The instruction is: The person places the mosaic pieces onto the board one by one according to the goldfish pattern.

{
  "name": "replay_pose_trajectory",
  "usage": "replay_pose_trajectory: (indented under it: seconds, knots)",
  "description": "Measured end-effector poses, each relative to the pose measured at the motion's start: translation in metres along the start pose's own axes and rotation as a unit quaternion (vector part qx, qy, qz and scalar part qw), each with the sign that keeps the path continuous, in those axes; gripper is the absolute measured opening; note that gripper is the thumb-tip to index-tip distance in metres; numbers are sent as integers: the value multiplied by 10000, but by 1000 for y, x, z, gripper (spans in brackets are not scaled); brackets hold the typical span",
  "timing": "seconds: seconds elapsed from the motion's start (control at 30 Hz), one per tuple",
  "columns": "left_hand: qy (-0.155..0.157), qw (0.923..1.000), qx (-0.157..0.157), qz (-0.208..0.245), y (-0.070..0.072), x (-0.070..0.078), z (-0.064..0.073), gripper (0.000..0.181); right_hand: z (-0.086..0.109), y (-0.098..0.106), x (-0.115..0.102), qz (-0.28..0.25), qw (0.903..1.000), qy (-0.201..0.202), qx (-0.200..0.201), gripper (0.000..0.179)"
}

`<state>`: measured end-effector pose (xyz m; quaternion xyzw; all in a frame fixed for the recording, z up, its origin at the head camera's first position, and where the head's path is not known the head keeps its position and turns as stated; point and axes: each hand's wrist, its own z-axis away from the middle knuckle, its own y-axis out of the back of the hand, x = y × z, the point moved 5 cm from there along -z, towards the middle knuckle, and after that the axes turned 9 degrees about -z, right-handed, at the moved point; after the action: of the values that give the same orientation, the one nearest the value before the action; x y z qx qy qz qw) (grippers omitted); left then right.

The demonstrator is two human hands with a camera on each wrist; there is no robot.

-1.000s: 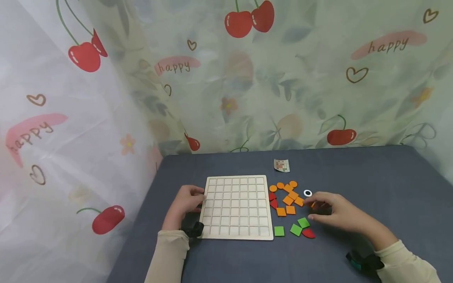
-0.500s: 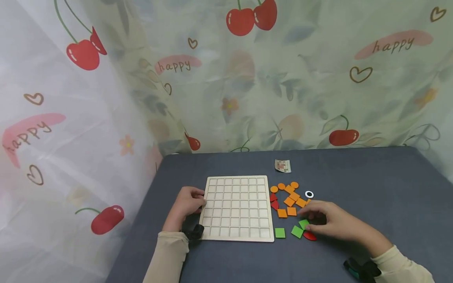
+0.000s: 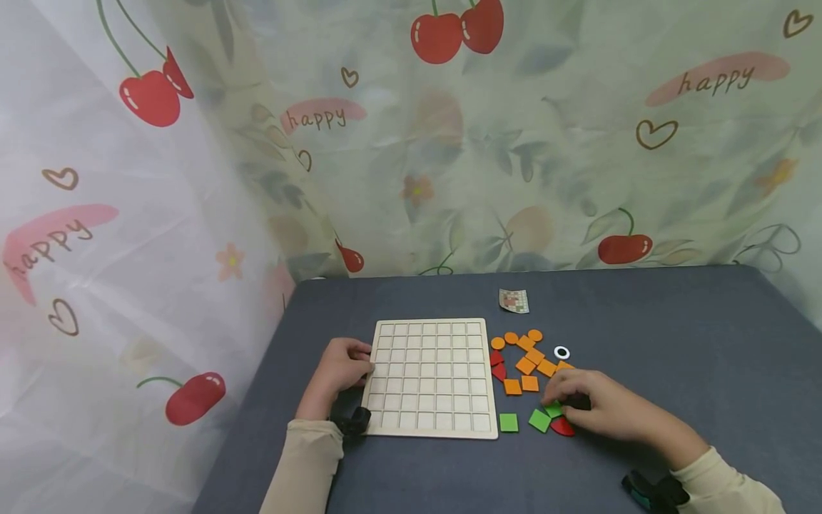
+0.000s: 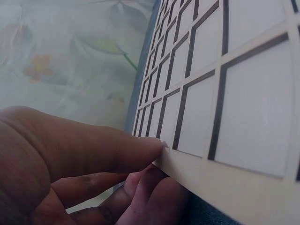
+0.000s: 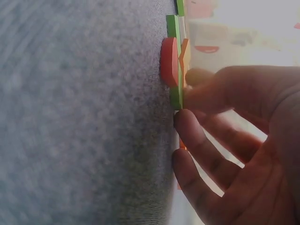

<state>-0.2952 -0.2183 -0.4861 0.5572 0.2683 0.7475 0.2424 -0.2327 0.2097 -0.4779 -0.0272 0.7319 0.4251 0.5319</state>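
A pale wooden grid board (image 3: 427, 368) lies on the dark table, its square recesses bare. My left hand (image 3: 343, 365) grips its left edge; in the left wrist view the thumb (image 4: 117, 150) presses on the rim with the other fingers curled below. To the right of the board, my right hand (image 3: 600, 401) is low over a green square tile (image 3: 554, 409), index finger and thumb at its sides. The right wrist view shows the thumb and fingertips against this green tile (image 5: 176, 97), beside a red rounded piece (image 5: 168, 61). That red piece (image 3: 563, 427) partly hides under the thumb in the head view.
Two more green tiles (image 3: 509, 422) lie near the board's lower right corner. Several orange squares (image 3: 529, 383), orange discs (image 3: 511, 338) and red pieces (image 3: 498, 372) are scattered beside the board. A white ring (image 3: 561, 353) and a small patterned card (image 3: 514, 300) lie farther back.
My right hand has moved left and toward me, from the orange tiles to the green tile, and its fingers have closed in on it. The left hand stays on the board's edge.
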Motion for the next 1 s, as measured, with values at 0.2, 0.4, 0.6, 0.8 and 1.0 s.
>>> replay_pose_trajectory:
  seconds: [0.2,0.4,0.6,0.8,1.0]
  knots:
    - [12,10000,5,11,1,0,1,32,-1,3,0,247,9997,59,72,26]
    - [17,10000,-9,-7,1,0,1,32,1,5,2,532,9984,-93,144,26]
    - [94,9999,26,-43,1,1,1,31,0,5,2,582,9982,-113,89,22]
    - [71,9999,39,-59,2,0,1,32,-1,3,1,651,9977,-137,146,21]
    - [-7,10000,18,-45,1,1,1,31,-2,5,-3,671,9974,-17,267,20]
